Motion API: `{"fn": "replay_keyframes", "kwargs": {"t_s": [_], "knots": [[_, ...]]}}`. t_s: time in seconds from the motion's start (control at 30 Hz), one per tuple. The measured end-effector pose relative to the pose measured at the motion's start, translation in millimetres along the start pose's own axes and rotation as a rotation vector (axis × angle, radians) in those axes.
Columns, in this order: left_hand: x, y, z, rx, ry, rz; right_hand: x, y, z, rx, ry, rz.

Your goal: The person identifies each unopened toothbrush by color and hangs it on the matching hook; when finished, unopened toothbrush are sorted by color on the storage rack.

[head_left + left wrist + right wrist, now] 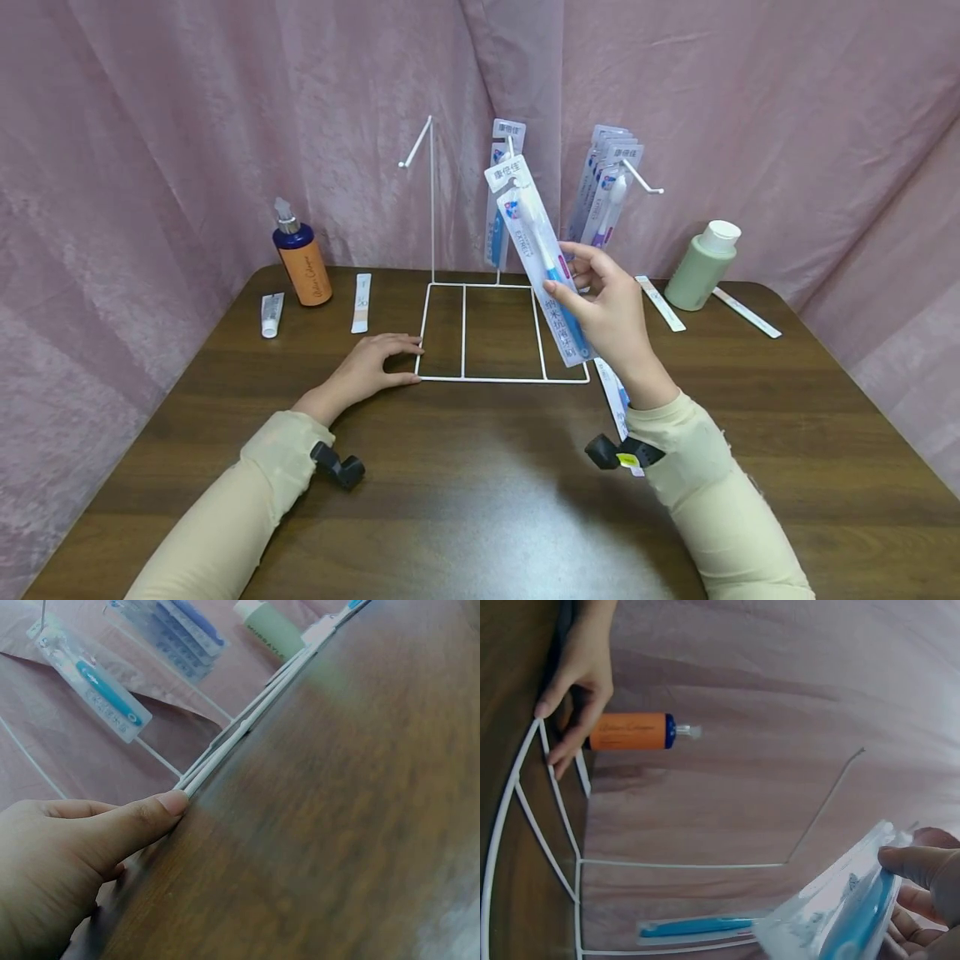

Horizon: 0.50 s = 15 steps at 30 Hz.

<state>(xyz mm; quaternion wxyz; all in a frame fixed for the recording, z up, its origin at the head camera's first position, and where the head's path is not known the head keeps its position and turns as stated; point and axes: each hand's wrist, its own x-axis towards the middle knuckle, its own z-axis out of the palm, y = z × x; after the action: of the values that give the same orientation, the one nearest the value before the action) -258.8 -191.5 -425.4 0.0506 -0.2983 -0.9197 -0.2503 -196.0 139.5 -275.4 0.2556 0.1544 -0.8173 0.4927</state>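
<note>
The right hand (615, 312) holds a packaged toothbrush (536, 250) in front of the white wire rack's (502, 381) middle hook (511, 145), above the rack's base. Its grip is pinching the lower half of the package, thumb on the front and fingers at the back and right edge. The left hand (367, 365) is at the rack's front left corner, its grip loosely spread, thumb touching the corner and fingertips at the left side rail.

The step in hand looks like threading the package's hole over the middle hook, where another package (495, 242) hangs. To do it well, the person should keep the pinch low so the header is clear, line up the hole before pushing toward the rack's rear, and steady the light frame with the left hand. Whether the hole has met the hook cannot be told.

The long axis is tilted: the hole end and brush head point up and toward the rack's left, the blue handle end down toward its front right corner. The printed face is turned toward the person.
</note>
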Motion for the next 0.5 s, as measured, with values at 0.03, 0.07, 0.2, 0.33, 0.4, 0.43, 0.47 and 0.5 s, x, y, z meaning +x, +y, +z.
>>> {"fn": "replay_keyframes", "kwargs": {"t_s": [0.03, 0.07, 0.2, 0.33, 0.4, 0.43, 0.47, 0.5], "knots": [[0.0, 0.2, 0.1, 0.000, 0.001, 0.000, 1, 1, 2, -0.003, 0.001, 0.010], [-0.1, 0.1, 0.3, 0.002, 0.001, 0.002, 2, 3, 4, -0.014, 0.004, 0.013], [-0.5, 0.8, -0.3, -0.001, -0.001, 0.002, 9, 7, 14, -0.065, 0.024, 0.025], [0.0, 2.1, -1.7, -0.007, -0.004, 0.003, 19, 12, 24, -0.095, 0.054, 0.039], [0.4, 2.4, -1.8, -0.007, -0.005, 0.004, 26, 15, 30, -0.091, 0.061, 0.052], [0.6, 2.5, -1.7, -0.007, -0.005, 0.003, 29, 16, 33, -0.087, 0.062, 0.059], [0.6, 2.7, -1.6, -0.007, -0.005, 0.002, 32, 18, 35, -0.087, 0.064, 0.068], [0.5, 3.0, -1.4, -0.008, -0.006, 0.000, 35, 20, 38, -0.084, 0.065, 0.078]]}}
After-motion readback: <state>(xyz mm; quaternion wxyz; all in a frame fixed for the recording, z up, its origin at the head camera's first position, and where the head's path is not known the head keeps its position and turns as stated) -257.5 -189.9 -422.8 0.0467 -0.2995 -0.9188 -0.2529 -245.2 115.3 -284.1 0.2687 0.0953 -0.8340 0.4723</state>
